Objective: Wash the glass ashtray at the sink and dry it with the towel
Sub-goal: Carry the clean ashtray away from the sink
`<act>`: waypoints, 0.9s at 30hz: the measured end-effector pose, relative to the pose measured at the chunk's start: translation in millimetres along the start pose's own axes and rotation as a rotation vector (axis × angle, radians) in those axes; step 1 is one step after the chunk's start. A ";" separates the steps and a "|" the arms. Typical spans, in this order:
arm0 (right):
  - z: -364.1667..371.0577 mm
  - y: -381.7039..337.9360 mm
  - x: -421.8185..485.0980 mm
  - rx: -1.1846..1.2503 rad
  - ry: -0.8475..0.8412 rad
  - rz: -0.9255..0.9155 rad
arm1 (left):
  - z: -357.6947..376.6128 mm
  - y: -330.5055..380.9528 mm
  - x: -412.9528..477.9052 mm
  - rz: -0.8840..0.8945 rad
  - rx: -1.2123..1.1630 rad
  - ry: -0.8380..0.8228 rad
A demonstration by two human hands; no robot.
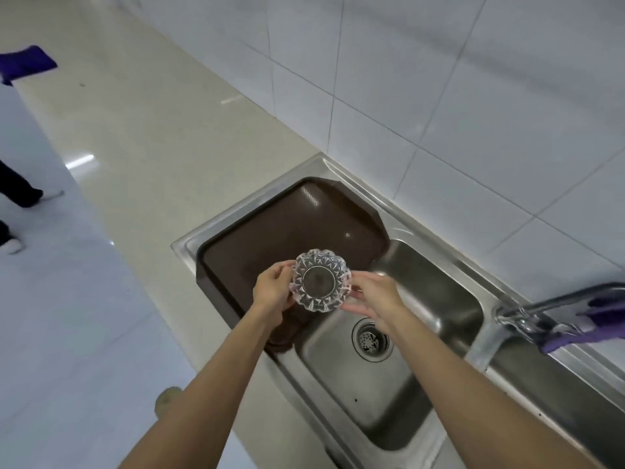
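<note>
Though half behind glass ashtray (319, 285), fingers (353, 309) of left hand (272, 292), right hand (372, 296)

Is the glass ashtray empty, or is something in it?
Looks empty: nothing lies in the clear cut-glass ashtray; the brown tray shows through its base.

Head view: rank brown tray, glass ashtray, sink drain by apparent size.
1. brown tray
2. glass ashtray
3. sink drain
The ashtray is held up nearer the camera, so its lead over the drain is unsure.

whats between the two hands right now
The glass ashtray, pinched at its rim by the left hand and right hand, as the head view shows.
</note>
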State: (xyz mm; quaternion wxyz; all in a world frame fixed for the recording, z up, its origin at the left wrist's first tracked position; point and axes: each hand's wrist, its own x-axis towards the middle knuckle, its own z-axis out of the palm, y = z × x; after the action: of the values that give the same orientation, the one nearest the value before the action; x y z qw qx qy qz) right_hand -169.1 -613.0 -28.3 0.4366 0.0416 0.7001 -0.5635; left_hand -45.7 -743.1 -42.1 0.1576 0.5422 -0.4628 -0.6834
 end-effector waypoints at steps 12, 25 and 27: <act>51.3 9.8 58.9 -0.069 -0.012 0.150 | -22.0 -16.9 71.9 0.059 0.220 0.097; 59.7 11.4 56.5 -0.276 0.053 0.088 | -20.0 -13.7 67.6 0.119 0.505 0.209; 59.9 8.6 51.9 -0.445 0.083 -0.020 | -17.9 -9.8 62.1 0.136 0.638 0.222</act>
State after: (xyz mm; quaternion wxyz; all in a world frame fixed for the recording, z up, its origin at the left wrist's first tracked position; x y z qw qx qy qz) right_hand -162.4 -681.8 -68.0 0.4002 -0.0396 0.8247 -0.3975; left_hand -49.5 -790.8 -86.7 0.0745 0.6033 -0.6683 -0.4289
